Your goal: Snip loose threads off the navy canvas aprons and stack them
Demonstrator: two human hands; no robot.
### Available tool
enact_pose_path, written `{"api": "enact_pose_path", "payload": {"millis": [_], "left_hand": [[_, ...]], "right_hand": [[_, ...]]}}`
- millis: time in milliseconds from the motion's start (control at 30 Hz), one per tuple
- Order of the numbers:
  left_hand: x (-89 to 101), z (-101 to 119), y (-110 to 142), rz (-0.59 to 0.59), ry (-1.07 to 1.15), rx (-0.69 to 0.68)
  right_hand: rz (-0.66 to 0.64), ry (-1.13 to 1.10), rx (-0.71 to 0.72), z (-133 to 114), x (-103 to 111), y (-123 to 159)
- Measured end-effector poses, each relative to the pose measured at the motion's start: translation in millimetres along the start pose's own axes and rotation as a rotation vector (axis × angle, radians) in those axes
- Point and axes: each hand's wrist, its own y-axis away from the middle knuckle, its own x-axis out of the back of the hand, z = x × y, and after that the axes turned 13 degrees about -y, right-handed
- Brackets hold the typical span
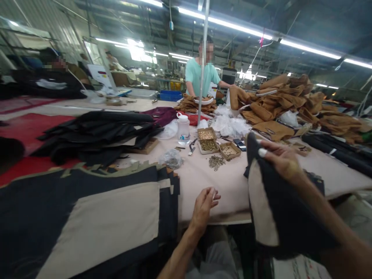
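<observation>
My right hand point(283, 161) is closed on the upper edge of a dark cut fabric piece point(290, 217), which hangs down at the table's right front. A beige patch point(260, 205) shows on that piece. Something white covers the tip of my right thumb. My left hand point(205, 203) hovers by the front table edge, fingers curled together. A small white bit shows at its fingertips; I cannot tell whether it is held or wrapped on a finger. To its left lies a stack of dark fabric panels point(116, 176) with a large beige patch point(113, 217) on top.
Cardboard boxes of small metal pieces point(207, 144), a loose pile of metal rings point(216, 162), a plastic bag point(171, 158) and a clear jug point(183, 130) stand mid-table. A pole point(203, 62) rises behind. Brown garments point(279, 104) heap beyond, where a co-worker point(200, 75) handles some.
</observation>
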Motion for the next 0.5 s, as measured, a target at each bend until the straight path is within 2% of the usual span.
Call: {"api": "enact_pose_path", "payload": {"millis": [67,133,200,267,333,367,433,500], "left_hand": [[1.1,9,5,-0.061,0.084,0.038],[9.9,9,3,-0.062,0.011,0.049],[23.5,2,-2,0.007,-0.212,0.037],[36.7,-7,-7,0.125,-0.520,0.054],[44.9,-15,-9,0.237,-0.831,0.096],[46.6,-17,-9,0.278,-0.965,0.112],[45.9,-19,-8,0.341,-1.170,0.121],[42.3,-17,-6,0.400,-1.318,0.112]], "right_hand": [[0.008,-0.114,-0.145,57,-51,28],[0.066,-0.228,-0.255,112,-94,56],[0.111,-0.335,-0.340,157,-125,81],[0.099,-0.354,-0.382,187,-138,99],[0.006,-0.219,-0.354,202,-134,110],[-0.052,-0.081,-0.293,205,-124,113],[-0.139,0.287,-0.099,207,-95,116],[-0.134,0.664,0.075,208,-56,121]]}}
